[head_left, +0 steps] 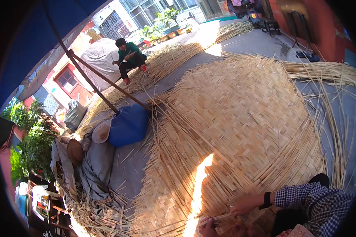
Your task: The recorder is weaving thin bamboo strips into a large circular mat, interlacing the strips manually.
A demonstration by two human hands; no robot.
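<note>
Right hand (238, 211), at the lower edge, grip clamped on flat reed strips (219, 217) at the near rim of one large woven reed mat (241, 114) spread on the ground. Left hand (207, 228) just beside, half cut off by the frame edge, touching the same strips; grip state impossible to tell. One black wristband (267, 200) and a checked sleeve (316, 201) on the right arm. One blue sack (128, 125) beside the mat's far-left edge, one straw hat (101, 132) against it, grey cloth (97, 166) below. One person in green (129, 57) crouched on loose reeds (166, 59) well apart. Two dark poles (103, 85) slanting over the sack.
</note>
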